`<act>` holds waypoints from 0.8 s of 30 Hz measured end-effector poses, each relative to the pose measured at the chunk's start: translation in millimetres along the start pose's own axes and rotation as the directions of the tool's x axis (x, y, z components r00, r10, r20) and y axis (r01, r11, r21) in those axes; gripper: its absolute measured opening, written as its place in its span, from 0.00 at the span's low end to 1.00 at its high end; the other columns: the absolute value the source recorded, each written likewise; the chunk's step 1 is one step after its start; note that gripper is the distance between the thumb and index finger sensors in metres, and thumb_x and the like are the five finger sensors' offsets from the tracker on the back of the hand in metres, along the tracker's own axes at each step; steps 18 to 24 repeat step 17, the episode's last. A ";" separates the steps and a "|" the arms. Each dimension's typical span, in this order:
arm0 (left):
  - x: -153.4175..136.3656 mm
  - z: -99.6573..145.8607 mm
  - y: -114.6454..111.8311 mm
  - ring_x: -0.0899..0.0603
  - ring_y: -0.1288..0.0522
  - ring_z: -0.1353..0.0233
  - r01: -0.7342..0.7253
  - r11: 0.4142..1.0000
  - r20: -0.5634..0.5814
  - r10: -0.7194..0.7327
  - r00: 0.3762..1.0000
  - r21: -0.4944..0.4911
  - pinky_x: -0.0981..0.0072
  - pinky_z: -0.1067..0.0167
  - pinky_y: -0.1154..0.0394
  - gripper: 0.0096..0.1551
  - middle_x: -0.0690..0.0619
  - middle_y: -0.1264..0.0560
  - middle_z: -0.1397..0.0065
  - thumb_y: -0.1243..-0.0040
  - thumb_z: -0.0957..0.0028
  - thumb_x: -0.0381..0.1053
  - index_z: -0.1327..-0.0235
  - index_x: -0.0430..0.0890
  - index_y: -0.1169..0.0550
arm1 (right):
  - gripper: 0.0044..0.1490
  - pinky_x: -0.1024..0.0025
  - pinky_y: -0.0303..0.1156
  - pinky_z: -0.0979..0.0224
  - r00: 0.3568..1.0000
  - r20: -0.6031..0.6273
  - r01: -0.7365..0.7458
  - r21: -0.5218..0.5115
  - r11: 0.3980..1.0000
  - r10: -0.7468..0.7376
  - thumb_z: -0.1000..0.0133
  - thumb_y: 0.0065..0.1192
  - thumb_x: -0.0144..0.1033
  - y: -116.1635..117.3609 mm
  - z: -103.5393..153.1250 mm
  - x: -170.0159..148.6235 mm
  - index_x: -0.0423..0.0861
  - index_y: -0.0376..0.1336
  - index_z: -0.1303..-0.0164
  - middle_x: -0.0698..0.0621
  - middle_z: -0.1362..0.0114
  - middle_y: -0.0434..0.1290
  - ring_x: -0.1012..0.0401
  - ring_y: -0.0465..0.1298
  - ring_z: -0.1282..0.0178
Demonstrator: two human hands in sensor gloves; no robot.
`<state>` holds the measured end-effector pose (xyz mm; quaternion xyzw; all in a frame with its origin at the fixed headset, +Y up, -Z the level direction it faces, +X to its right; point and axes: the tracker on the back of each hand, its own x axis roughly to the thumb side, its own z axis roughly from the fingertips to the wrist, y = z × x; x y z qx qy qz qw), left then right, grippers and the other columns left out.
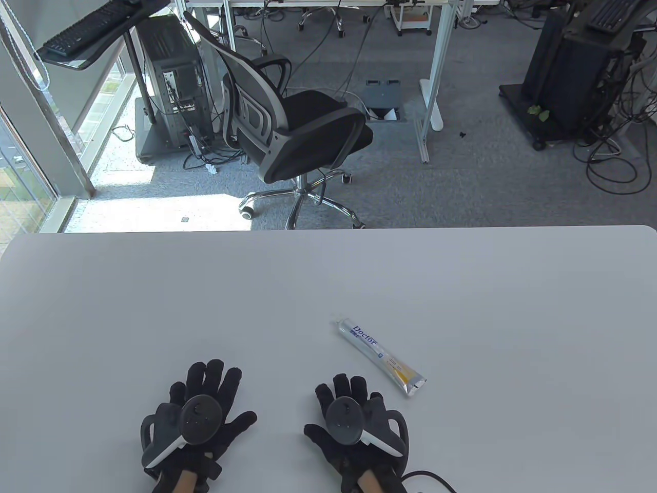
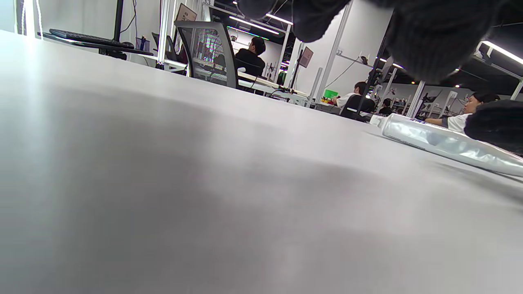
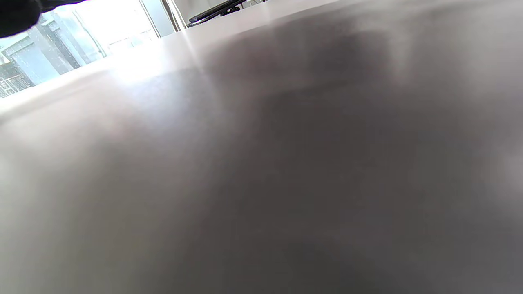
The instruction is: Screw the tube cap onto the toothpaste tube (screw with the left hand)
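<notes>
A white toothpaste tube (image 1: 380, 357) with blue lettering lies flat on the white table (image 1: 328, 277), its small white nozzle end (image 1: 335, 322) pointing far-left and its crimped end near-right. I cannot tell whether a cap sits on that end, and I see no loose cap. My left hand (image 1: 215, 395) rests flat on the table, fingers spread, holding nothing. My right hand (image 1: 333, 405) rests flat beside it, just near-left of the tube, holding nothing. In the left wrist view the tube (image 2: 441, 143) lies at the right, beyond my left fingers (image 2: 429, 41).
An office chair (image 1: 297, 133) stands on the floor beyond the table's far edge. The right wrist view shows only bare table (image 3: 261, 163) and a dark fingertip (image 3: 16, 16) at its top-left corner.
</notes>
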<state>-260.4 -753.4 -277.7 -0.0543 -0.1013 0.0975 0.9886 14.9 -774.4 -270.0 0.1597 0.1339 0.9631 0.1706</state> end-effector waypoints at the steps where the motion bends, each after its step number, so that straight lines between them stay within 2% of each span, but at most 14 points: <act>1: 0.5 0.7 0.8 0.36 0.63 0.13 -0.002 1.000 0.003 0.002 1.000 0.006 0.31 0.26 0.61 0.52 0.48 0.58 0.09 0.49 0.44 0.79 0.11 0.60 0.50 | 0.48 0.27 0.32 0.30 1.000 0.001 -0.001 0.002 1.000 0.001 0.39 0.46 0.57 0.3 -0.1 0.6 0.46 0.40 0.14 0.37 0.15 0.33 0.34 0.31 0.19; 24: 1.3 1.6 0.9 0.36 0.62 0.13 -0.029 1.000 0.009 0.029 1.000 0.001 0.32 0.26 0.61 0.51 0.47 0.57 0.09 0.50 0.43 0.77 0.11 0.59 0.50 | 0.48 0.27 0.32 0.30 1.000 0.004 0.015 0.024 1.000 -0.015 0.39 0.47 0.57 1.4 -1.6 0.4 0.45 0.40 0.14 0.36 0.15 0.33 0.33 0.31 0.19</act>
